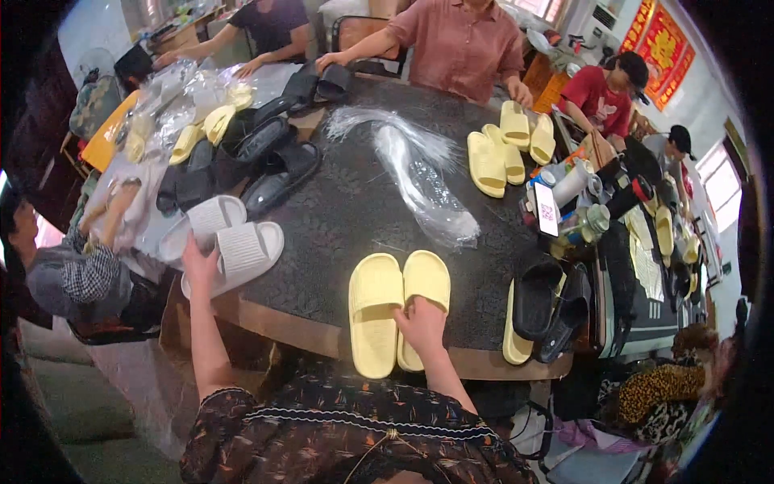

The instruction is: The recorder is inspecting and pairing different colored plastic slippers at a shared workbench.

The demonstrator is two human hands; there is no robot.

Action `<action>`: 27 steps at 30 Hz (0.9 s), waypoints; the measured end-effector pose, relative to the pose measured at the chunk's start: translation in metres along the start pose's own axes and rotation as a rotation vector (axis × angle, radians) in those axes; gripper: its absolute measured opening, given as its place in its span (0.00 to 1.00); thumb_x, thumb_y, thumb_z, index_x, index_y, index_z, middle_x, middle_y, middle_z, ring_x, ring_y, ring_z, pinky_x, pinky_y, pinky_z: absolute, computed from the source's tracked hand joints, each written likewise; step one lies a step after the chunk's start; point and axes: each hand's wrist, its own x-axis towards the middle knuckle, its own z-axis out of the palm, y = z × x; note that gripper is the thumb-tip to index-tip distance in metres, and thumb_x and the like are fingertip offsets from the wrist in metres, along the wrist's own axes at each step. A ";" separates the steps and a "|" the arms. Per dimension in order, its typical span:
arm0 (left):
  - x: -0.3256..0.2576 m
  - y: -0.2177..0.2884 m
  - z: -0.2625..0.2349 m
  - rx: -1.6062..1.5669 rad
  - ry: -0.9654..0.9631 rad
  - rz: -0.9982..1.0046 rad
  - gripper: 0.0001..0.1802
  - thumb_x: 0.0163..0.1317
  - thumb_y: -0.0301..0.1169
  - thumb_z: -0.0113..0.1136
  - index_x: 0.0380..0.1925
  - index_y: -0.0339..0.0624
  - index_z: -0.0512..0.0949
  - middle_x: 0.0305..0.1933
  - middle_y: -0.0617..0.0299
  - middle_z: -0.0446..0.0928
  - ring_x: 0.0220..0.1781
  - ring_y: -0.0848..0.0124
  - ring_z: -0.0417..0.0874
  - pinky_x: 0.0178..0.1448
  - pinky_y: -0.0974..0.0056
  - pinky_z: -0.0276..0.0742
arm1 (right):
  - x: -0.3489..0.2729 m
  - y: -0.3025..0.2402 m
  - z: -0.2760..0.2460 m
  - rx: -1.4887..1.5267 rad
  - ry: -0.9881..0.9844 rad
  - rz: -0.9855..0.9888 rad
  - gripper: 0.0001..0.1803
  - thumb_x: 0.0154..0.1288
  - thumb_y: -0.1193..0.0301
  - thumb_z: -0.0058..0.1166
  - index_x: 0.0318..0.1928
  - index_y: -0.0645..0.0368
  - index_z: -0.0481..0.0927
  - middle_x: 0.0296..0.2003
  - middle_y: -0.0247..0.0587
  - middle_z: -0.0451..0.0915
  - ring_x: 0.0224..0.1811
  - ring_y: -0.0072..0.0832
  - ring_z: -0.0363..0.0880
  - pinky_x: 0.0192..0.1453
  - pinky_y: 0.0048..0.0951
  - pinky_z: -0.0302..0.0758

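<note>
A pair of pale yellow slippers [376,278] lies side by side at the table's near edge, toes away from me. My right hand [422,327] is closed on the right-hand slipper of that pair, its fingertips hidden at the strap opening and the thumb along its inner side. To the left, a pair of light grey-white ribbed slippers [246,252] sits near the table edge. My left hand [200,262] grips this pair, fingers over the farther slipper and thumb toward the nearer one; the exact hold is partly hidden.
Black slippers [282,177] are heaped at left beside clear plastic bags [181,93]. A bundle of clear plastic sleeves [403,169] lies mid-table. More yellow slippers [486,165], a phone [546,210], jars [595,219] and black slippers [538,298] line the right. Several people work around the table.
</note>
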 end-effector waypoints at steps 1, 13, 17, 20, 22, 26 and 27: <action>0.000 0.008 -0.002 0.073 -0.060 -0.126 0.35 0.49 0.38 0.68 0.56 0.33 0.69 0.56 0.40 0.72 0.60 0.48 0.72 0.61 0.53 0.67 | 0.000 -0.001 -0.002 -0.002 -0.023 0.007 0.19 0.51 0.57 0.62 0.24 0.61 0.74 0.19 0.41 0.77 0.23 0.40 0.77 0.32 0.40 0.73; -0.091 0.068 -0.003 -0.262 -0.336 -0.340 0.21 0.52 0.37 0.68 0.36 0.26 0.79 0.31 0.55 0.80 0.32 0.67 0.79 0.37 0.62 0.74 | 0.000 -0.002 -0.007 0.055 -0.046 0.022 0.17 0.53 0.58 0.62 0.28 0.60 0.77 0.20 0.42 0.78 0.23 0.40 0.79 0.31 0.41 0.75; -0.114 0.087 0.025 -0.458 -0.565 -0.233 0.13 0.54 0.32 0.68 0.28 0.30 0.81 0.25 0.63 0.80 0.27 0.77 0.76 0.31 0.68 0.72 | -0.004 0.000 -0.021 0.079 -0.070 0.070 0.15 0.53 0.60 0.62 0.29 0.61 0.77 0.21 0.44 0.79 0.25 0.41 0.80 0.32 0.42 0.75; -0.125 0.134 0.040 -0.473 -0.674 -0.101 0.11 0.55 0.32 0.68 0.26 0.32 0.80 0.24 0.64 0.79 0.26 0.79 0.75 0.31 0.69 0.72 | -0.012 0.005 -0.046 0.057 0.004 0.090 0.13 0.51 0.63 0.62 0.29 0.60 0.78 0.23 0.44 0.79 0.26 0.41 0.80 0.32 0.42 0.75; -0.133 0.144 0.057 -0.544 -0.750 -0.061 0.11 0.57 0.32 0.65 0.28 0.32 0.80 0.25 0.66 0.79 0.28 0.79 0.76 0.32 0.70 0.72 | -0.016 0.006 -0.068 -0.020 0.119 0.145 0.12 0.47 0.65 0.63 0.29 0.59 0.78 0.24 0.44 0.80 0.26 0.41 0.79 0.32 0.40 0.75; -0.149 0.192 0.078 -0.512 -0.973 -0.119 0.15 0.58 0.36 0.63 0.35 0.33 0.82 0.28 0.58 0.82 0.30 0.74 0.81 0.36 0.66 0.75 | -0.029 0.027 -0.100 -0.066 0.434 0.101 0.08 0.44 0.71 0.61 0.26 0.59 0.76 0.20 0.42 0.77 0.23 0.41 0.77 0.28 0.40 0.73; -0.153 0.205 0.077 -0.532 -0.971 -0.008 0.15 0.57 0.37 0.63 0.34 0.33 0.82 0.30 0.55 0.83 0.33 0.70 0.82 0.39 0.64 0.76 | -0.031 0.027 -0.108 -0.037 0.509 0.086 0.08 0.43 0.72 0.60 0.25 0.59 0.75 0.19 0.42 0.75 0.22 0.41 0.76 0.27 0.40 0.72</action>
